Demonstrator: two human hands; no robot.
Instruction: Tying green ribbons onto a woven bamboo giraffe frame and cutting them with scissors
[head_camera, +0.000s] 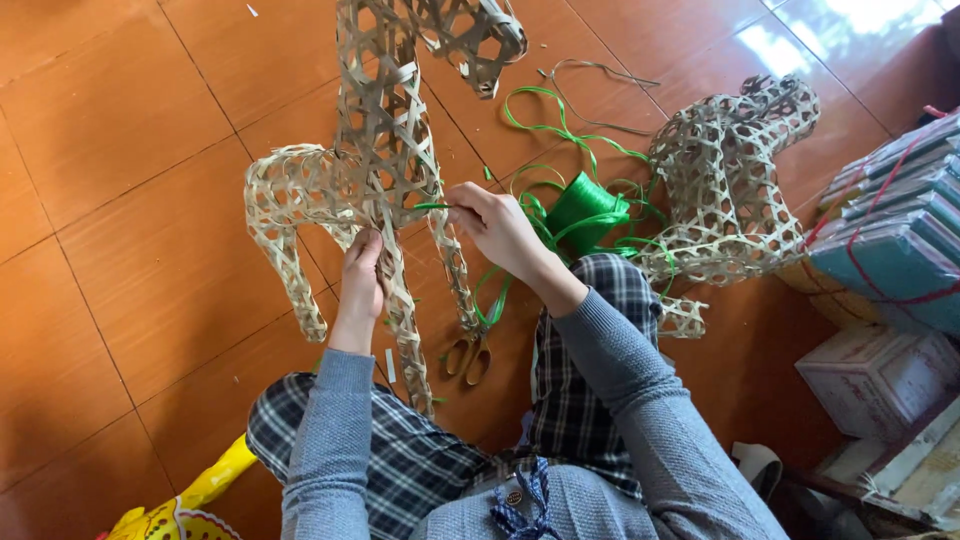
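I am watching the left hand closing around a leg of the pale woven bamboo deer frame, its fingers curled tight on the open lattice where the leg meets the body, so the frame is standing upright just above and in front of that grip. The right hand is pinching the thin green plastic ribbon between thumb and fingertips, nearly shut on the strand, and the ribbon's free end is poking leftward into the lattice just beside the left hand's hold. Behind the right hand, to its right, the ribbon is trailing back in loose loops to a green ribbon spool lying on the orange tiled floor. Further right of the spool a second woven bamboo animal frame is lying on its side, well apart from both hands. Below the right hand, near the person's plaid-clad knees, a pair of scissors with yellowish handles is resting on the floor. At the far right I am seeing a stack of blue-green boxes tied with red cord.
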